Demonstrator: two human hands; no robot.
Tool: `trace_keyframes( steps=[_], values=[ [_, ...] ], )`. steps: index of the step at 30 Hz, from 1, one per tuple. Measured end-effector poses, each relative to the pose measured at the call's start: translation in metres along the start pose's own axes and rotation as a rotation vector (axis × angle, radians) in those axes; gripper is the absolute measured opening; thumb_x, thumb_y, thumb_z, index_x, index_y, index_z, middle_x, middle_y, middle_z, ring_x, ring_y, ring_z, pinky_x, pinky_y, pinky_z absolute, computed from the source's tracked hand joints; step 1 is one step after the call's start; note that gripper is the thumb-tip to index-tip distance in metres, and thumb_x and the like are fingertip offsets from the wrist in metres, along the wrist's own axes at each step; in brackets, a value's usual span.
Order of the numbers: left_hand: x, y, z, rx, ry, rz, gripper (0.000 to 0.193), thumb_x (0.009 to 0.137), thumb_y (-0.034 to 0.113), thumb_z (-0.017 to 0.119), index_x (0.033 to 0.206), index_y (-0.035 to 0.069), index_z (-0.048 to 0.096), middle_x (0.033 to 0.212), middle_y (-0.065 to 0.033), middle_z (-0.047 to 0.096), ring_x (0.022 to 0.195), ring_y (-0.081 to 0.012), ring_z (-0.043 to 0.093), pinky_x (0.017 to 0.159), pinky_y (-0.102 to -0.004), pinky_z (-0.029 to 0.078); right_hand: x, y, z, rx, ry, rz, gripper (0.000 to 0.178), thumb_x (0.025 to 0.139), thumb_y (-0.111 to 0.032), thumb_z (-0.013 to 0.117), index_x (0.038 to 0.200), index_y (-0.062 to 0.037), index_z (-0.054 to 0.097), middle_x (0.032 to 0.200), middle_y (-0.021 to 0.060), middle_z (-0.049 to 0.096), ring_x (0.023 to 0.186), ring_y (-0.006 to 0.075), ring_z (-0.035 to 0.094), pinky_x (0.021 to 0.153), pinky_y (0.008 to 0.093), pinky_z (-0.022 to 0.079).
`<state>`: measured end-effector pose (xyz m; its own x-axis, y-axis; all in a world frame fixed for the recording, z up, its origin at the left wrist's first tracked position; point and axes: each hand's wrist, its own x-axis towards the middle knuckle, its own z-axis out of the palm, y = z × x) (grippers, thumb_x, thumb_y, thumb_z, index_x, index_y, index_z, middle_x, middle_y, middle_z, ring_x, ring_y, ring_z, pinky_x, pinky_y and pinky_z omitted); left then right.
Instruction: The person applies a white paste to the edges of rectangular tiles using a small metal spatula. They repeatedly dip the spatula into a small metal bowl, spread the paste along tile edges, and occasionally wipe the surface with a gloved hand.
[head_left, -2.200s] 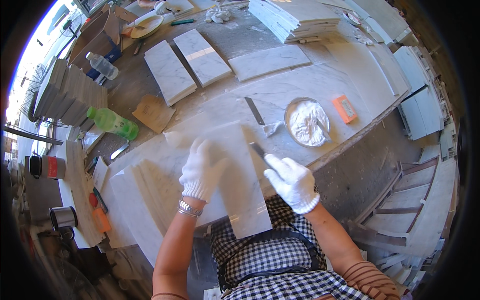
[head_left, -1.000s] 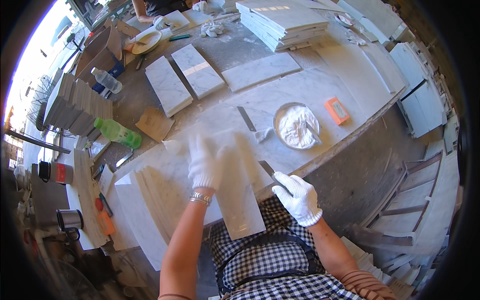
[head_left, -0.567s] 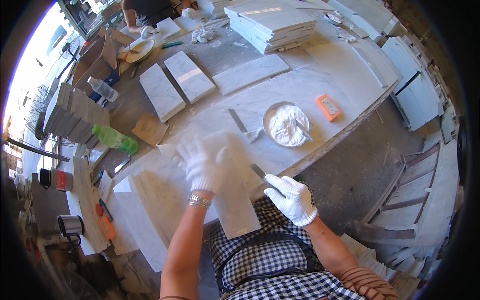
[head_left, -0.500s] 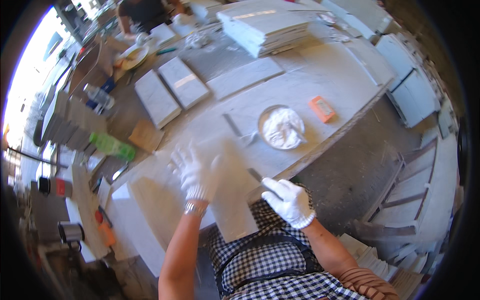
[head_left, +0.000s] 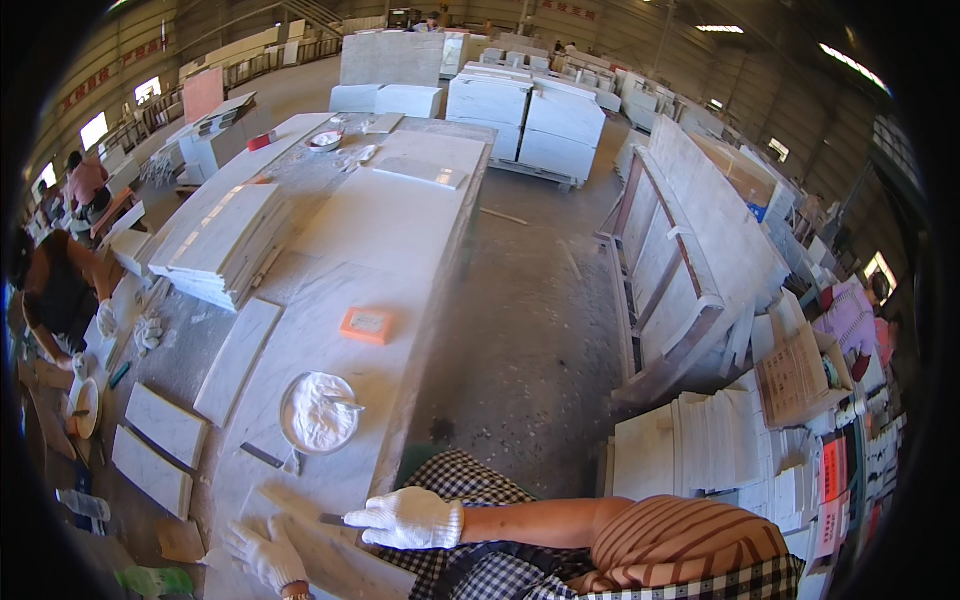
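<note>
My right hand point(head_left: 415, 518), in a white knit glove, is closed around a thin flat-bladed tool, seemingly a putty knife point(head_left: 332, 519). Its blade reaches over a grey-white marble tile point(head_left: 345, 560) that lies at the near end of the table. My left hand point(head_left: 268, 556), also gloved, is at the tile's left side with its fingers stretched out. Just beyond the tile are a dark flat blade point(head_left: 262, 456) and a small pale spreader point(head_left: 291, 463). Behind them stands a round bowl point(head_left: 287, 425) of white paste point(head_left: 325, 410) with a tool stuck in it.
An orange box point(head_left: 366, 325) sits beyond the bowl. Marble tiles point(head_left: 160, 455) lie to the left, near a tile stack point(head_left: 215, 245). A co-worker point(head_left: 65, 290) is at the far left. Right of the aisle stand a slab rack point(head_left: 680, 265) and a cardboard box point(head_left: 800, 370).
My view has swung up and to the right, so both hands sit lower in the picture. My left hand, blurred before, now shows clearly beside the tile. The right still grips its tool.
</note>
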<state>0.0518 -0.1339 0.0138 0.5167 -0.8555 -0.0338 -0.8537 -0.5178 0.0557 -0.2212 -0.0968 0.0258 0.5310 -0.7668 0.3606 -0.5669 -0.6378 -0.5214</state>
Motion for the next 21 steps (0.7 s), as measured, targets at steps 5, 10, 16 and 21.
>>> trace_keyframes(
  steps=[5, 10, 16, 21],
  values=[
    [0.019, -0.002, 0.019, -0.162, 0.082, -0.012, 0.071, 0.105, 0.038, 0.056, 0.161, 0.000, 0.035, 0.167, -0.0253, 0.034, 0.153, -0.0438, 0.032, 0.124, -0.0562, 0.027, -0.008, 0.001, 0.000, 0.077, -0.021, 0.032, 0.042, 0.101, -0.034, 0.063, 0.133, -0.0074, 0.067, 0.095, 0.0162, 0.067, 0.079, 0.0354, 0.070, 0.066, 0.0458, 0.057],
    [0.016, -0.010, 0.029, -0.227, 0.126, 0.016, 0.067, 0.107, 0.037, 0.052, 0.161, -0.001, 0.036, 0.163, -0.0272, 0.039, 0.151, -0.0445, 0.035, 0.124, -0.0554, 0.028, -0.010, 0.003, 0.000, 0.044, 0.005, 0.027, 0.042, 0.101, -0.034, 0.063, 0.133, -0.0078, 0.067, 0.096, 0.0166, 0.068, 0.079, 0.0358, 0.070, 0.066, 0.0461, 0.057],
    [-0.017, -0.008, 0.020, -0.043, 0.107, 0.095, 0.067, 0.106, 0.035, 0.058, 0.158, -0.003, 0.040, 0.156, -0.0293, 0.047, 0.146, -0.0423, 0.044, 0.122, -0.0502, 0.033, -0.014, 0.005, 0.003, 0.117, -0.019, 0.046, 0.042, 0.100, -0.034, 0.063, 0.133, -0.0073, 0.067, 0.094, 0.0160, 0.068, 0.077, 0.0357, 0.070, 0.066, 0.0461, 0.057],
    [-0.037, -0.018, 0.011, -0.192, 0.069, 0.215, 0.086, 0.108, 0.059, 0.039, 0.161, -0.009, 0.029, 0.165, -0.0374, 0.028, 0.154, -0.0547, 0.022, 0.126, -0.0607, 0.022, -0.017, 0.006, 0.004, 0.069, 0.081, -0.023, 0.042, 0.102, -0.032, 0.063, 0.137, -0.0088, 0.065, 0.088, 0.0149, 0.067, 0.068, 0.0343, 0.068, 0.059, 0.0449, 0.055]
  ],
)
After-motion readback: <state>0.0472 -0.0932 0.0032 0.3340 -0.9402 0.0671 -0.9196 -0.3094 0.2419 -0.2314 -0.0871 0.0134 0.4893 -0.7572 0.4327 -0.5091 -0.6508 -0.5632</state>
